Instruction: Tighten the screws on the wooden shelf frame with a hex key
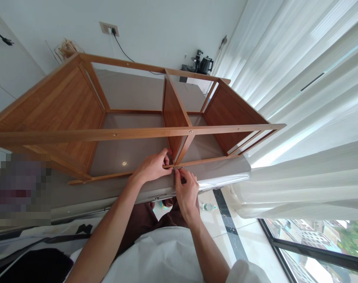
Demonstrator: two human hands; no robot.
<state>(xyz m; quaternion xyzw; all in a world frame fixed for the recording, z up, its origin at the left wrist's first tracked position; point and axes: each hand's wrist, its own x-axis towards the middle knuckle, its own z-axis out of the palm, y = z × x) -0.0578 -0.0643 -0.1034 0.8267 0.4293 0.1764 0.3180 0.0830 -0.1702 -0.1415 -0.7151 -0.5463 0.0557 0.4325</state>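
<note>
A brown wooden shelf frame [179, 131] with solid end panels and a middle divider [174, 102] lies across a grey tabletop [128, 149]. My left hand [154, 167] grips its near lower rail just left of the divider's foot, thumb and fingers closed about the wood. Beside it, my right hand [187, 188] pinches a small thin metal piece [180, 168] against the outer face of the rail, where the divider post meets it. Fingertips partly cover that piece, so its exact kind is hard to make out. Small screw holes show along the upper rail.
Behind the frame, a black kettle [206, 65] stands near the wall beneath a socket [108, 29] with plugged-in cords. White curtains [299, 78] hang at the right. On the floor lies a clear plastic bottle [209, 206]. The table's near edge runs close to my body.
</note>
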